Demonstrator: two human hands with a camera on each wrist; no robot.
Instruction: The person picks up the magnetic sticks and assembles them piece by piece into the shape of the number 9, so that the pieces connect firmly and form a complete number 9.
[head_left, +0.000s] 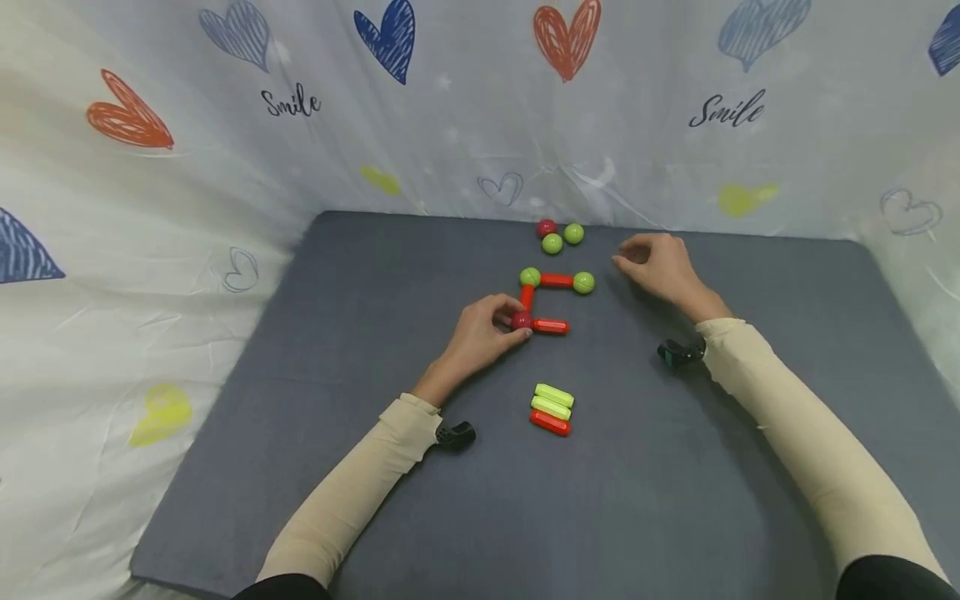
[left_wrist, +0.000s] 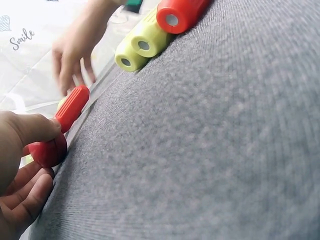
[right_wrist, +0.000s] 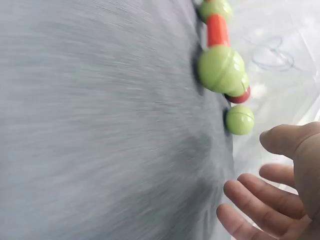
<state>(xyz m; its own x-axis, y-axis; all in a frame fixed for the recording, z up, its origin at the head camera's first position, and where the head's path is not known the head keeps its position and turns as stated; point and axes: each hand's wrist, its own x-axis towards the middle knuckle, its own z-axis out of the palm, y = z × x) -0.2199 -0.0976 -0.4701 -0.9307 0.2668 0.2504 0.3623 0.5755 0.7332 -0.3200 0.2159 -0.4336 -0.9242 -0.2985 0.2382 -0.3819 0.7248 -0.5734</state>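
Observation:
My left hand (head_left: 483, 333) pinches a red ball (head_left: 521, 320) between thumb and fingers at the corner of a joined ball-and-rod shape lying on the table. From that ball one red rod (head_left: 551, 327) points right, and another red rod (head_left: 527, 297) runs back to a green ball (head_left: 530, 277). A further red rod (head_left: 557, 281) links it to a second green ball (head_left: 583, 282). My right hand (head_left: 660, 267) hovers to the right of the shape, holding nothing, its fingers loosely bent and apart in the right wrist view.
Behind the shape sit a loose red ball (head_left: 547, 227) and two green balls (head_left: 552, 243). Nearer me, two yellow-green rods (head_left: 552, 402) and a red rod (head_left: 550, 422) lie side by side on the grey table (head_left: 375, 500). A white heart-printed curtain (head_left: 450, 108) hangs along the back edge.

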